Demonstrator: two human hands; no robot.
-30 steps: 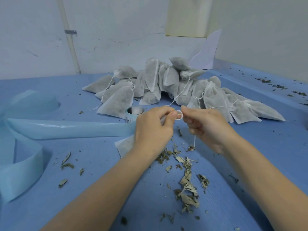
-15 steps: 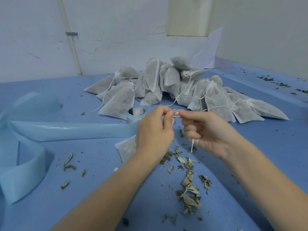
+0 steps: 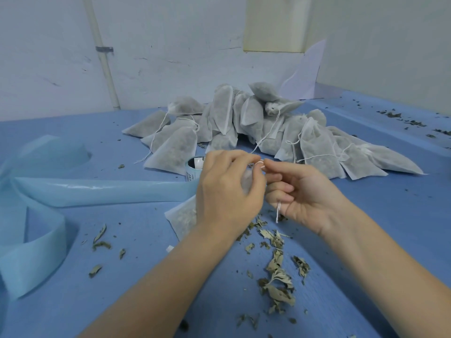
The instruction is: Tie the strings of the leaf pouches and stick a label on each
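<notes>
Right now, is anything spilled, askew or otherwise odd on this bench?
Yes. Dried leaf bits lie loose on the blue table just below the hands, apparently spilled filling, with more crumbs along the far right edge. The blue backing strip trails off the label roll in untidy loops.

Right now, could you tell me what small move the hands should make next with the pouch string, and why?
Probably pull the thin white string tight. The left hand and right hand pinch a small loop of it over the white mesh leaf pouch, and a loose end hangs from the right hand, so the knot looks unfinished.
</notes>
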